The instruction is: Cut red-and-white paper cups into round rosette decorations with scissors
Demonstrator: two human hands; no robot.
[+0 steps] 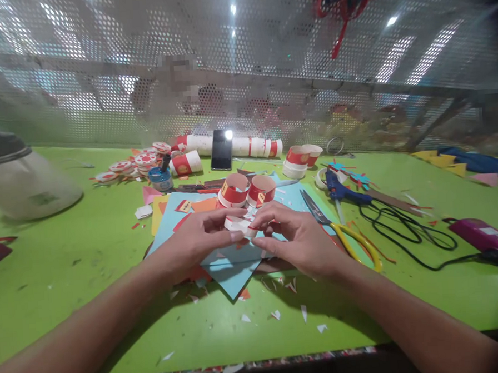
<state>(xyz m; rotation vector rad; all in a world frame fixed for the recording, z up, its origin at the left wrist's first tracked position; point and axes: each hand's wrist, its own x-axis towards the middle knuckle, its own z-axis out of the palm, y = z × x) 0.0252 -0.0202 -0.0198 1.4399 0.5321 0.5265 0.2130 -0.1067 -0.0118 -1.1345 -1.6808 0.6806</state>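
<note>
Between my hands is a low white paper cup piece (236,225), apparently a cut cup base. My left hand (195,234) holds its left side between thumb and fingers. My right hand (295,234) has its fingers bent in a pinch at the right edge of the same piece. Just beyond my fingertips stand two red-and-white cut paper cups (234,193), side by side. Blue paper sheets (233,279) lie under the work, with paper scraps on them. To the right of my right hand, yellow-handled scissors (356,242) lie with parted blades.
Right: a blue glue gun (345,191), black cord (405,225) and magenta device (485,241). Behind: a phone (221,150), a long row of stacked cups (247,146) and a blue jar (160,179). A large pale container (23,181) stands left. Scraps litter the green table.
</note>
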